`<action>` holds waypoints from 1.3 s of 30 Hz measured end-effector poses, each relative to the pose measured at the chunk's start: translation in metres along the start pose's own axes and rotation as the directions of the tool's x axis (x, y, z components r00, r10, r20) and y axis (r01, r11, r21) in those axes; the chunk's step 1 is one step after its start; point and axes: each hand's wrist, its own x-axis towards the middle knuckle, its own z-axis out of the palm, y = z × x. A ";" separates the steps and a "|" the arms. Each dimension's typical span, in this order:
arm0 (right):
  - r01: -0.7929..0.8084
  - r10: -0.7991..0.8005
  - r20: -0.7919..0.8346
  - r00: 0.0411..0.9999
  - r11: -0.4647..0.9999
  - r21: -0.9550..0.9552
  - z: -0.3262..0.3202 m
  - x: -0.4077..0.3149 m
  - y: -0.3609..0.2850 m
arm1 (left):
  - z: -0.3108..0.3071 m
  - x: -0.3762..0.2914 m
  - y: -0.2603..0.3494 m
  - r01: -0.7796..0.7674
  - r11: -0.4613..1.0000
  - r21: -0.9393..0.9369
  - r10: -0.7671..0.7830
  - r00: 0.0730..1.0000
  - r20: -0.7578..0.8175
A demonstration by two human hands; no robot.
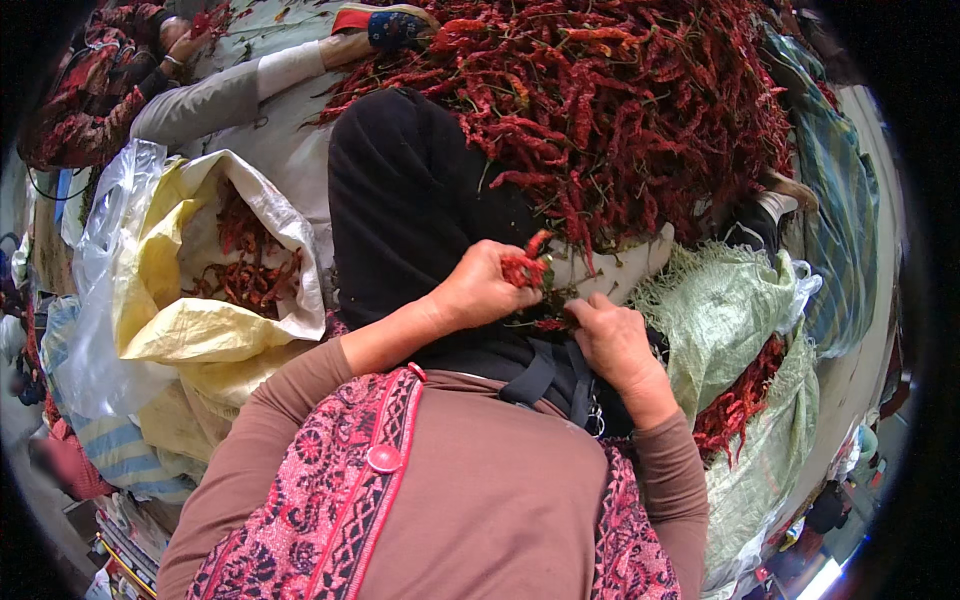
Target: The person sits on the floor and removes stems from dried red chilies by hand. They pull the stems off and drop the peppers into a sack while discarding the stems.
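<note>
My left hand (487, 281) is closed around a few wrinkled dried red chillies (527, 271), whose tips stick out past the thumb. Close by on the right, my right hand (619, 337) has its thumb and forefinger drawn together, slightly blurred. Whether anything is pinched there cannot be made out. One small red chilli (551, 325) shows just left of those fingertips. Loose chilli stems (592, 281) lie on pale cloth between and beyond the hands. A large heap of dried red chillies (600, 112) rises in front of my lap.
On the left, an upturned-rim white and yellow woven sack (154, 330) holds some chillies (259, 281). A pale green woven sack (765, 480) lies at right, with chillies (739, 405) in its fold. Another person's leg (225, 94) stretches toward the heap; that person's hand (184, 41) holds chillies.
</note>
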 end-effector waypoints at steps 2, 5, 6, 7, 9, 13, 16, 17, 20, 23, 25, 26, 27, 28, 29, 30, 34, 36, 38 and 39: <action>-0.026 0.029 0.021 0.999 0.994 -0.103 0.006 0.003 -0.002 | 0.007 0.003 -0.003 -0.021 0.959 0.283 0.000 0.997 0.072; -0.024 0.026 0.012 1.000 0.984 -0.177 0.010 0.002 -0.001 | 0.009 0.009 -0.005 -0.028 0.995 0.095 0.024 0.999 0.041; -0.015 0.016 0.004 1.000 0.987 -0.160 0.009 -0.001 0.003 | 0.005 0.011 -0.002 -0.012 0.992 0.125 0.012 1.000 -0.005; -0.005 0.004 -0.003 1.000 0.990 -0.144 0.008 -0.004 0.006 | 0.006 0.014 -0.006 -0.096 0.994 -0.055 0.091 0.992 -0.084; -0.030 0.025 -0.100 0.995 0.998 -0.050 -0.001 -0.008 0.010 | -0.002 0.008 0.005 -0.037 0.992 -0.122 0.015 0.984 -0.176; 0.038 0.113 -0.314 0.943 0.898 0.439 -0.007 -0.011 0.030 | -0.015 -0.006 0.015 -0.039 0.950 -0.309 -0.044 0.965 -0.259; -0.226 0.362 0.130 0.923 0.239 0.944 -0.017 -0.009 0.027 | -0.009 -0.009 0.022 -0.004 0.934 -0.358 -0.077 0.974 -0.211; -0.303 0.348 0.301 0.888 -0.050 0.952 -0.020 -0.008 0.025 | -0.006 -0.009 0.024 0.020 0.935 -0.355 -0.090 0.979 -0.181; -0.252 0.282 0.323 0.903 -0.260 0.932 -0.014 0.001 0.013 | 0.005 -0.007 0.023 0.100 0.931 -0.352 -0.133 0.989 -0.070; -0.247 0.209 0.304 0.930 -0.258 0.934 -0.009 0.013 -0.010 | 0.011 0.000 0.017 0.140 0.890 -0.434 -0.168 0.985 -0.027; -0.241 0.158 0.284 0.946 -0.244 0.939 0.000 0.019 -0.018 | 0.012 0.002 0.016 0.135 0.858 -0.495 -0.164 0.986 -0.017; -0.250 0.182 0.311 0.933 -0.296 0.922 0.000 0.021 -0.023 | 0.010 0.002 0.017 0.120 0.826 -0.550 -0.185 0.981 -0.064; -0.252 0.224 0.336 0.915 -0.333 0.908 0.002 0.022 -0.022 | 0.005 0.003 0.014 0.095 0.818 -0.567 -0.156 0.986 -0.060; -0.252 0.264 0.362 0.894 -0.370 0.894 0.004 0.024 -0.020 | -0.003 0.003 0.012 0.088 0.820 -0.565 -0.154 0.986 -0.069; -0.250 0.302 0.388 0.871 -0.407 0.879 0.005 0.026 -0.018 | -0.011 0.001 0.011 0.081 0.823 -0.563 -0.152 0.985 -0.079; -0.231 0.330 0.389 0.860 -0.429 0.873 0.005 0.027 -0.016 | -0.013 -0.002 0.018 0.044 0.813 -0.581 -0.139 0.983 -0.119; -0.193 0.381 0.382 0.842 -0.448 0.873 0.003 0.015 -0.006 | -0.023 -0.012 0.017 0.018 0.736 -0.677 -0.144 0.981 -0.131; -0.136 0.399 0.355 0.846 -0.482 0.866 -0.003 0.009 0.002 | -0.029 -0.015 0.020 0.009 0.743 -0.669 -0.092 0.992 -0.089; -0.047 0.412 0.334 0.848 -0.568 0.821 -0.006 0.003 0.010 | -0.022 -0.015 0.027 0.037 0.857 -0.514 -0.103 0.989 -0.102; -0.054 0.411 0.342 0.845 -0.572 0.819 -0.008 0.002 0.009 | -0.017 -0.014 0.030 0.049 0.902 -0.429 -0.105 0.989 -0.108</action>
